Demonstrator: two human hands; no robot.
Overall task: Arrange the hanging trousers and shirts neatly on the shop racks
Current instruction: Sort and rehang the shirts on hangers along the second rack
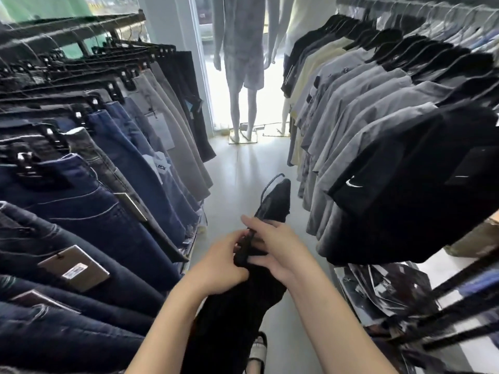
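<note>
I hold a black garment [237, 314] on a black clip hanger [272, 201] in the aisle between two racks. My left hand [218, 265] grips the garment's top edge at a hanger clip. My right hand [272, 244] holds the hanger and cloth from the other side, thumb curled round them. The hanger's far end and hook point away from me. Jeans and trousers [108, 184] hang on clip hangers along the left rack. Grey and black shirts [378, 130] hang on the right rack, the nearest a black one with a white logo [405, 190].
Two white mannequins [243, 63] stand at the bright doorway at the aisle's far end. Folded patterned clothes [391, 292] lie on a low shelf under the right rack. Card tags [75, 268] dangle from the nearest jeans. My sandalled foot [258, 349] shows on the grey floor.
</note>
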